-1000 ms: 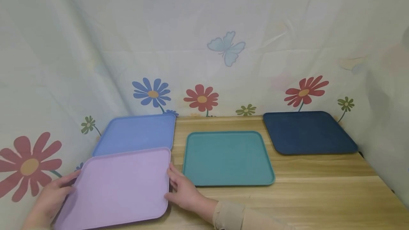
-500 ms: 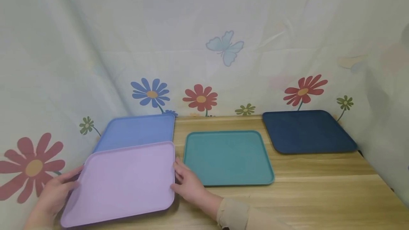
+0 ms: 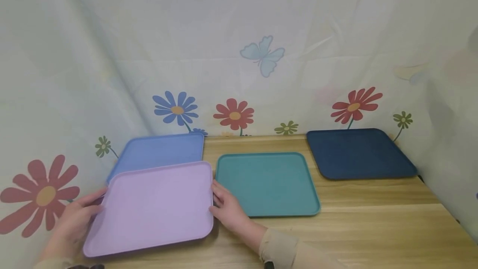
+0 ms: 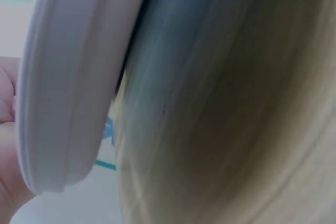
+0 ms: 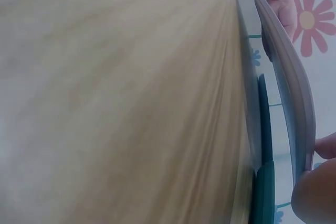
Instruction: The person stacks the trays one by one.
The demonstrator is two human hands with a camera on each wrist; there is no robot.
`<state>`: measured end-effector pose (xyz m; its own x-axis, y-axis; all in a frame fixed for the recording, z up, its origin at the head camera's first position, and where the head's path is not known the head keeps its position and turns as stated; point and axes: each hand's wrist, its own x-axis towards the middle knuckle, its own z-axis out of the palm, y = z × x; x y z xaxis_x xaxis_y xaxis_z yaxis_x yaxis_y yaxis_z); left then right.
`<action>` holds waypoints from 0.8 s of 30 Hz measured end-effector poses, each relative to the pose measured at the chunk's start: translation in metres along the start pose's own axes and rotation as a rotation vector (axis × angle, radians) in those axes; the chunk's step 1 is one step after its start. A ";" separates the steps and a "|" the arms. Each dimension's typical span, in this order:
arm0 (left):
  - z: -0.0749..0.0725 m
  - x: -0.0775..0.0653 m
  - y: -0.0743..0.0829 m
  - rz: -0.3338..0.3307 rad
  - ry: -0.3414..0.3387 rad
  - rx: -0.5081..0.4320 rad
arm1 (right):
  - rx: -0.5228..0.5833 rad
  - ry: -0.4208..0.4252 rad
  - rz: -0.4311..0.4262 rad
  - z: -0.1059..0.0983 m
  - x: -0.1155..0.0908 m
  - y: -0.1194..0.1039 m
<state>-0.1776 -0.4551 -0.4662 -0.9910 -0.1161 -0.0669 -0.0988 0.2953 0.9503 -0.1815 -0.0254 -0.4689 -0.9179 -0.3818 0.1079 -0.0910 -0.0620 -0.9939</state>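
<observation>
A lilac tray is held a little above the table, tilted, its far edge overlapping the front of the blue tray in the head view. My left hand grips its left side, thumb on top. On the right side, my right hand pinches the rim between thumb and fingers. The left wrist view gives the tray's rim close up, with part of the hand behind it. From the right wrist, the tray appears edge-on, apart from the wood surface.
A teal tray lies mid-table beside my right hand. The dark blue tray rests at the back right of the wooden table. A flower-printed cloth hangs behind and along both sides.
Both hands have moved the lilac tray to the right and away from me, so it covers more of the blue tray's front. The other trays have stayed in place.
</observation>
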 end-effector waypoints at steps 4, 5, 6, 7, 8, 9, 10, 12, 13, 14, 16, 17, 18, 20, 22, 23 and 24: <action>0.008 0.004 0.007 -0.013 0.001 0.065 | 0.035 0.024 -0.021 -0.006 0.000 0.001; 0.010 0.005 0.009 -0.018 0.000 0.103 | 0.043 0.030 -0.024 -0.007 0.000 0.001; 0.012 0.006 0.011 -0.023 0.001 0.144 | 0.049 0.035 -0.025 -0.009 0.000 0.001; 0.014 0.007 0.014 -0.036 -0.002 0.176 | 0.058 0.037 -0.025 -0.011 0.001 0.000; 0.016 0.008 0.016 -0.043 -0.004 0.199 | 0.059 0.040 -0.021 -0.013 0.001 -0.001; 0.018 0.009 0.018 -0.052 -0.002 0.218 | 0.061 0.046 -0.016 -0.015 0.001 -0.001; 0.021 0.010 0.019 -0.060 -0.001 0.236 | 0.059 0.048 -0.015 -0.018 0.002 -0.001; 0.027 0.013 0.022 -0.073 0.010 0.267 | 0.059 0.056 -0.006 -0.023 0.002 -0.002; 0.030 0.014 0.023 -0.079 0.012 0.259 | 0.055 0.059 -0.003 -0.026 0.003 -0.002; 0.033 0.015 0.025 -0.084 0.018 0.258 | 0.048 0.064 0.001 -0.028 0.003 -0.002; 0.039 0.018 0.028 -0.095 0.021 0.257 | 0.032 0.067 0.007 -0.034 0.003 -0.001; 0.042 0.019 0.029 -0.100 0.025 0.261 | 0.028 0.068 0.011 -0.037 0.003 0.000; 0.045 0.020 0.031 -0.102 0.025 0.268 | 0.023 0.067 0.011 -0.040 0.002 0.000; 0.050 0.022 0.033 -0.104 0.019 0.280 | 0.014 0.067 0.012 -0.045 0.002 0.000; 0.056 0.026 0.036 -0.107 0.012 0.277 | 0.011 0.066 0.008 -0.051 0.001 0.000; 0.059 0.027 0.037 -0.107 0.010 0.267 | 0.008 0.070 0.008 -0.054 0.001 -0.001; 0.062 0.029 0.039 -0.105 0.002 0.256 | 0.007 0.076 0.012 -0.056 0.001 -0.001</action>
<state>-0.2157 -0.3885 -0.4502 -0.9738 -0.1610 -0.1605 -0.2213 0.5111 0.8305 -0.2036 0.0261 -0.4690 -0.9456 -0.3115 0.0934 -0.0772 -0.0640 -0.9950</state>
